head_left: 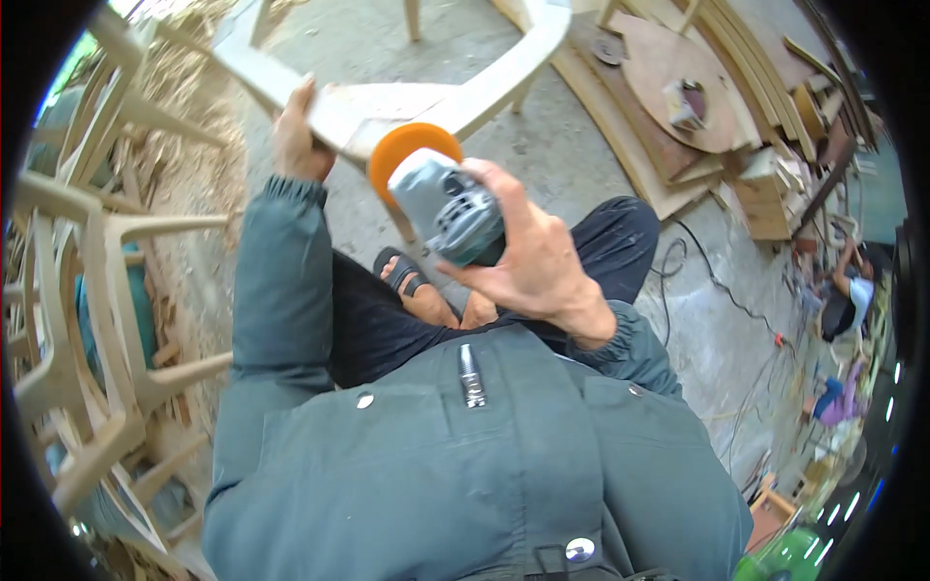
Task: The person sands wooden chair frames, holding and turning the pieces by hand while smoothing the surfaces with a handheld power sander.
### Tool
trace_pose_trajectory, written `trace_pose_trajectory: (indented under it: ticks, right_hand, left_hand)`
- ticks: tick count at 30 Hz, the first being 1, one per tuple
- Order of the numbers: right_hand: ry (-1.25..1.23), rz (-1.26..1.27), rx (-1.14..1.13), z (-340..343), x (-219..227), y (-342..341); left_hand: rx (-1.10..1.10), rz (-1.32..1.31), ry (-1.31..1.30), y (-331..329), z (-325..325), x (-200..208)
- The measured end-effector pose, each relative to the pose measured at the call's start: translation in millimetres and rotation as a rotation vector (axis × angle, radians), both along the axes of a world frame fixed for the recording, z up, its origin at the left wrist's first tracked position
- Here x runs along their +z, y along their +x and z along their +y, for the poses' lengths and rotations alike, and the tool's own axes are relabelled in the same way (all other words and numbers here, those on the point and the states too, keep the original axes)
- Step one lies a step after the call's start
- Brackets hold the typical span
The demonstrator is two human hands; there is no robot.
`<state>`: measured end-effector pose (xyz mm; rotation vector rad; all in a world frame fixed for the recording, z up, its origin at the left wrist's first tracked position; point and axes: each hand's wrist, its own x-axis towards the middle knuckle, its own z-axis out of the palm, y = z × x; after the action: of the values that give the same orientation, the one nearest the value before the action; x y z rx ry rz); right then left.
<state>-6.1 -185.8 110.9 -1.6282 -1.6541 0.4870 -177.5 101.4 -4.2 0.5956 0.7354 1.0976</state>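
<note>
My right hand (535,254) is wrapped round the body of a grey power sander (434,194). An orange disc (412,145) on the sander sits against or very close to the corner of a pale wooden chair frame (484,105); the exact contact cannot be made out. Closed on the left side of that frame is my left hand (298,145), with its thumb along the edge. The lower part of the sander is hidden by my right palm. One chair leg shows beneath the disc, between my knees.
Unfinished wooden chairs (108,290) are piled at the left, beside wood shavings (199,107). Boards and a round wooden panel (668,82) lie at the upper right, near wood blocks (765,198). A black cable (722,281) crosses the concrete floor. Two people are at the far right.
</note>
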Motion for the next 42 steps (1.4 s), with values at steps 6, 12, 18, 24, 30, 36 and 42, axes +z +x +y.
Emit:
trace_pose_trajectory:
  ticks: [6,12,18,24,30,36,42]
  right_hand:
    - [-0.156,0.238,-0.116,1.6,0.9,42.8]
    - [-0.056,0.305,-0.321,28.8,-16.9,145.2]
    - [-0.062,0.784,-0.424,49.2,-20.9,136.2]
    - [-0.084,0.202,-0.089,41.1,3.4,50.8]
    - [-0.089,0.015,0.038,66.5,3.4,-15.9]
    - [-0.104,0.040,0.012,71.0,2.2,-16.7]
    - [-0.118,0.211,-0.218,64.4,-4.6,56.4]
  left_hand:
    - [-0.079,0.013,0.003,-9.2,4.9,10.0]
    - [-0.089,0.022,0.016,-13.4,20.7,9.7]
    - [-0.169,0.128,0.007,-68.6,87.1,9.4]
    - [-0.231,0.398,-0.038,-125.0,125.9,35.4]
    - [0.001,0.451,0.330,-108.8,36.9,28.4]
    - [-0.067,0.461,0.339,-108.7,36.6,36.1]
    - [-0.073,0.476,0.345,-114.0,36.3,35.5]
